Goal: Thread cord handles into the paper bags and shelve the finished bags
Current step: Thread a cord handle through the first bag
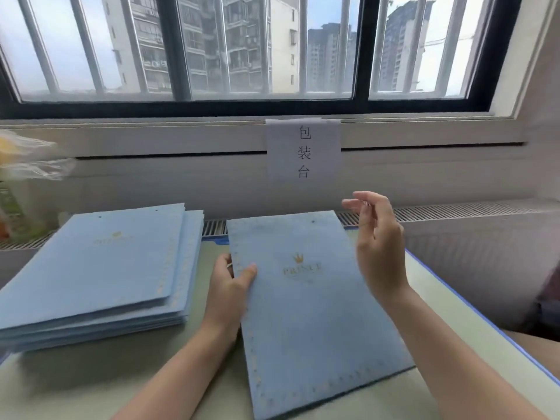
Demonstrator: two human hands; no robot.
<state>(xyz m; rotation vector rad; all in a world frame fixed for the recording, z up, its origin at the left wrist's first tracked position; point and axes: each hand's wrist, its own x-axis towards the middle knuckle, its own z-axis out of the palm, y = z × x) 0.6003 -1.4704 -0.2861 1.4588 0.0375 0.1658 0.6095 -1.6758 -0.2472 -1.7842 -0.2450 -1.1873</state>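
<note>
**Desk:** What does your head camera show on the packing table?

**Caption:** A flat, folded blue paper bag (312, 310) lies on the pale green table (212, 386) in front of you. Its long axis runs from near to far, tilted slightly left at the far end. The punched handle hole sits at the far edge, towards the window (272, 50). The paper is matte, rectangular, with a gold crown, the word PRINCE and a dotted gold border.

**Desk:** And your hands?

**Caption:** Your left hand (228, 286) grips the bag's left edge, thumb on top and fingers tucked under. Your right hand (378, 244) is raised over the bag's far right corner, fingers loosely curled. A thin cord (365, 207) appears to run across the fingers there, but blur hides whether you are pinching it.

**Desk:** Anything beside it?

**Caption:** To the left, just apart from your left hand, is a stack of the same flat blue bags (100, 268), their edges fanned and holes at the far side. Far left stands a blurred clear plastic wrapper (27, 159). A white paper sign (303, 150) with black characters is taped to the wall below the barred window.
</note>
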